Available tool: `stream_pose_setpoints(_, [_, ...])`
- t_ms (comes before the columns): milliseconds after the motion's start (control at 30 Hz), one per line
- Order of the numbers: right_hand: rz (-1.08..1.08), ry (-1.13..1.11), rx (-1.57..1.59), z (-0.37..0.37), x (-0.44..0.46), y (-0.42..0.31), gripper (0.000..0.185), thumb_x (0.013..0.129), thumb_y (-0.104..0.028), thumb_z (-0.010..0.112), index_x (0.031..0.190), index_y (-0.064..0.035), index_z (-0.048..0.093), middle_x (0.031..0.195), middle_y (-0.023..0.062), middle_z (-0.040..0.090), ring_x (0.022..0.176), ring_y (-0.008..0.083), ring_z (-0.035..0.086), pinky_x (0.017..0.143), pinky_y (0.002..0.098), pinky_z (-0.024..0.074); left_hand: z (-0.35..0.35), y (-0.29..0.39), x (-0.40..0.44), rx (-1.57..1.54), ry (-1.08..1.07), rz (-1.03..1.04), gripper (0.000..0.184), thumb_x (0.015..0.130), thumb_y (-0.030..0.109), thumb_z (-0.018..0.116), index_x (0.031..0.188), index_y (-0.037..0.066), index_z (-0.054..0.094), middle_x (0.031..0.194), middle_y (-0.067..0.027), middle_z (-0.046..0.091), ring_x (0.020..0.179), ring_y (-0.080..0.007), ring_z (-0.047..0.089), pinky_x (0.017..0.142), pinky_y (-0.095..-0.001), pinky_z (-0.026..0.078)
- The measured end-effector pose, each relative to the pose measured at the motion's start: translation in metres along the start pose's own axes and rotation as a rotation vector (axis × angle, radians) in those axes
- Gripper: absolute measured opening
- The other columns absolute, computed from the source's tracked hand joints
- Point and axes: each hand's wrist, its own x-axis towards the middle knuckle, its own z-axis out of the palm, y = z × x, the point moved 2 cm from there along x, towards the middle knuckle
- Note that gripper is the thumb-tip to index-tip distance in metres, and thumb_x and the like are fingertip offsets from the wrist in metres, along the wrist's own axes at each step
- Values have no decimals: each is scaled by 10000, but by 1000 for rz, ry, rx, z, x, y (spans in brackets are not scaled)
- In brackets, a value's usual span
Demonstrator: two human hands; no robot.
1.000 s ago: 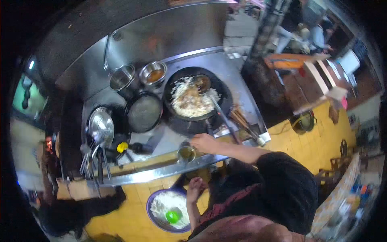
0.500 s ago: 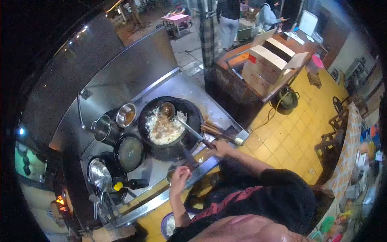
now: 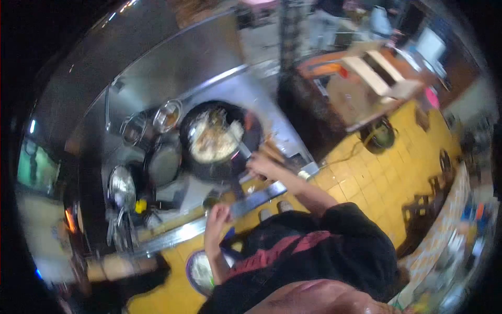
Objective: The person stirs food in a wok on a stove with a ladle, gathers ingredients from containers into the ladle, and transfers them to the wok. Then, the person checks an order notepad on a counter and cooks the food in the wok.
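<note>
My right hand (image 3: 264,166) is closed around the handle of a ladle (image 3: 239,145), whose shaft slants into a black wok (image 3: 251,125) on the steel stove. Pale food (image 3: 212,144), like rice, lies in the wok with a brown patch at its middle. The ladle's bowl is blurred among the food. My left hand (image 3: 217,215) hovers near the stove's front edge, its fingers curled closed. Whatever it may hold cannot be made out. Below my left forearm stands a purple-rimmed tub (image 3: 189,269) of white food.
Left of the wok are a dark pan (image 3: 164,165), a small metal bowl (image 3: 167,116), a pot (image 3: 134,130) and a strainer (image 3: 122,186). A bottle with a yellow cap (image 3: 140,205) lies nearby. Cardboard boxes (image 3: 361,94) occupy a counter beyond the stove. People stand farther back.
The head view has shifted and blurred. My right hand has moved closer to the wok with the ladle. My left hand stays near the stove edge, its fingers now more curled.
</note>
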Motion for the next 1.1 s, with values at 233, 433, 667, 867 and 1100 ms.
stream_pose_setpoints(233, [-209,391,-416,-29,-10,-24,347,793,-185,515,1087,-2,514,874,274,598,857,400,585,730,476,455,9,55,-23,-98,-7,157,238,883,189,565,1049,25,517,875,-54,578,824,-131,561,714,-238,451])
stream_pose_setpoints(433, [-269,58,-416,-52,-26,-18,486,811,-240,581,1242,-43,470,936,259,603,910,399,582,787,417,443,46,220,-101,-121,-379,1034,781,799,597,525,1188,-75,444,985,-276,580,926,-336,599,762,-417,498])
stream_pose_setpoints(667, [-241,-70,-578,-103,-78,-66,440,835,-206,533,1253,-89,463,896,256,593,802,408,589,687,409,471,115,291,-111,-348,-663,1537,661,834,481,549,1225,-37,420,1047,-280,559,908,-340,613,718,-422,506])
stream_pose_setpoints(867, [-13,137,-669,-5,-20,10,308,876,-178,368,1104,0,474,776,271,598,735,425,595,642,504,462,135,287,-93,-560,-745,1638,631,838,440,557,1260,0,393,1107,-240,536,945,-325,595,769,-430,471])
stream_pose_setpoints(1100, [16,43,-335,-38,-64,-16,317,855,-208,485,1091,4,499,860,254,605,833,413,588,732,464,463,170,289,-74,-874,-770,1634,610,844,391,567,1301,43,361,1178,-193,509,989,-308,575,828,-439,430])
